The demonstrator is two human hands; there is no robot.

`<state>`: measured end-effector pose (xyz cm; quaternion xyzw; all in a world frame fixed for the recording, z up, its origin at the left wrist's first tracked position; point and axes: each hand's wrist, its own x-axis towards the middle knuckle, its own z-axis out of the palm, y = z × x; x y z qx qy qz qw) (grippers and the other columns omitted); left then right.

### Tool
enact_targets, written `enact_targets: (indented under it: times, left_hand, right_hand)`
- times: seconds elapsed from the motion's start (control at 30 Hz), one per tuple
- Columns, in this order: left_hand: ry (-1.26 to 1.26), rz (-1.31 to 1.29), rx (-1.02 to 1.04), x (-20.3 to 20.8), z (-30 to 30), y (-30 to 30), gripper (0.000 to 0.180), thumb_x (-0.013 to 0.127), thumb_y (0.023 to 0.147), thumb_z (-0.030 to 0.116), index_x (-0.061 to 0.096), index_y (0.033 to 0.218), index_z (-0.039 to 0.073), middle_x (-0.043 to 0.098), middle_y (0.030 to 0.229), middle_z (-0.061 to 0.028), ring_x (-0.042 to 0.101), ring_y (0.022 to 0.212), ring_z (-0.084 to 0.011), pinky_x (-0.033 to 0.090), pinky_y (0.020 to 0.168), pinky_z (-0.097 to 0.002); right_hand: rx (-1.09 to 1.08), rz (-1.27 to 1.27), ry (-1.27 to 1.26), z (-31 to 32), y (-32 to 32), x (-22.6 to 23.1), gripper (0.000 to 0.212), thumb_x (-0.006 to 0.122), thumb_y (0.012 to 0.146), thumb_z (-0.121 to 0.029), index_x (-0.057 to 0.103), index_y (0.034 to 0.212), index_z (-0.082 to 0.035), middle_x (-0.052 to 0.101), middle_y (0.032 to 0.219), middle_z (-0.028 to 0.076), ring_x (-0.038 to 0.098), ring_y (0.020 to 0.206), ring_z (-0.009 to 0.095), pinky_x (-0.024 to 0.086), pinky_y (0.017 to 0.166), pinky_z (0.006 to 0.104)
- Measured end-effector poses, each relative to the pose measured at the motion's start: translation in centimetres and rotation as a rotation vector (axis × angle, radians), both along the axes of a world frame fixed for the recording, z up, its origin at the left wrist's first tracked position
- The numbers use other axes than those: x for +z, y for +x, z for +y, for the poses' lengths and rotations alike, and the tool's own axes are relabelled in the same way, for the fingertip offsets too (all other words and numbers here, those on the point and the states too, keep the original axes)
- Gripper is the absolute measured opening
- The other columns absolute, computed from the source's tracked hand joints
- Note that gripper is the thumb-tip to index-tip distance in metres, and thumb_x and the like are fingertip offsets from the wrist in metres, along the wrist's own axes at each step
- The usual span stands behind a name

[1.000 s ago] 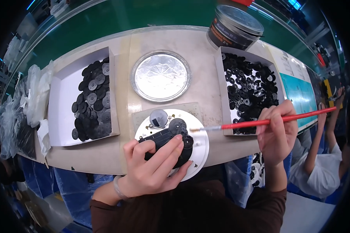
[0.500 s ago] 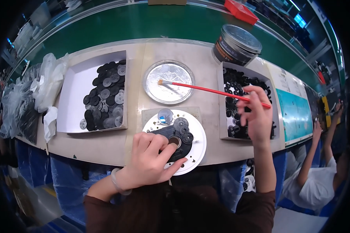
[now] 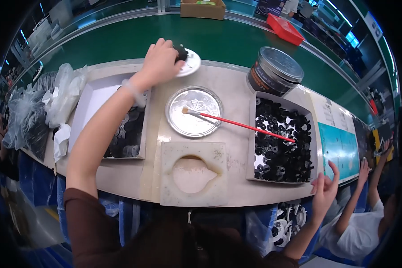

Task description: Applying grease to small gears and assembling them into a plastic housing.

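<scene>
White in colour, the round plate (image 3: 192,64) is shown in the head view at the far edge of the pale worktable (image 3: 236,192), with its right side overlapping the green surface (image 3: 228,42) beyond; whether it is supported from below cannot be told. A black part (image 3: 181,52) is carried on the plate, and both are held in the left hand (image 3: 161,62), whose fingers are curled and partly hidden. The right hand (image 3: 326,187) is held loosely spread, with nothing gripped, beside the near right corner of the right-hand box (image 3: 315,147). That box is filled with small black parts (image 3: 281,161). The red-handled brush (image 3: 245,126) is laid with its bristles on the round silver dish (image 3: 196,129), and its handle is extended across the box wall to a point over the small parts. Nearer the person, a pale block (image 3: 169,192) is placed, in which a round opening with a pointed notch is exposed. Dark discs (image 3: 129,138) are contained in the left-hand box (image 3: 94,100), which is crossed by the left forearm. A lidded tub (image 3: 272,73) is positioned behind the right-hand box, and a red tray (image 3: 285,30) is located farther back.
</scene>
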<state>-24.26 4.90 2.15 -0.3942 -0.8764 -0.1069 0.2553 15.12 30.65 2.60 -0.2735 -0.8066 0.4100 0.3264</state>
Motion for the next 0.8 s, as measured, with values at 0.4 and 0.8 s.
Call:
enact_targets:
  times: [0.4,0.8]
  left_hand:
    - [-0.230,-0.062,0.288,-4.4,3.4,-13.6,0.019,0.048,0.077,0.007,0.055,0.094,0.003,0.061,0.091,-0.0174,0.059,0.086,-0.0326,0.049,0.071,-0.0426]
    - [0.098,-0.207,-0.304,3.4,-1.8,-3.6,0.019,0.039,0.090,0.004,0.055,0.100,-0.002,0.059,0.098,-0.0102,0.056,0.092,-0.0178,0.041,0.082,-0.0261]
  right_hand:
    - [-0.641,-0.267,0.143,5.5,14.6,-5.9,0.025,0.054,0.085,-0.014,0.051,0.108,-0.006,0.045,0.054,-0.004,0.037,0.047,0.004,0.029,0.044,0.0209]
    - [-0.874,-0.737,-0.153,14.6,25.0,-27.4,0.035,0.052,0.074,-0.015,0.055,0.104,0.003,0.062,0.091,0.021,0.060,0.087,0.030,0.045,0.080,0.0361]
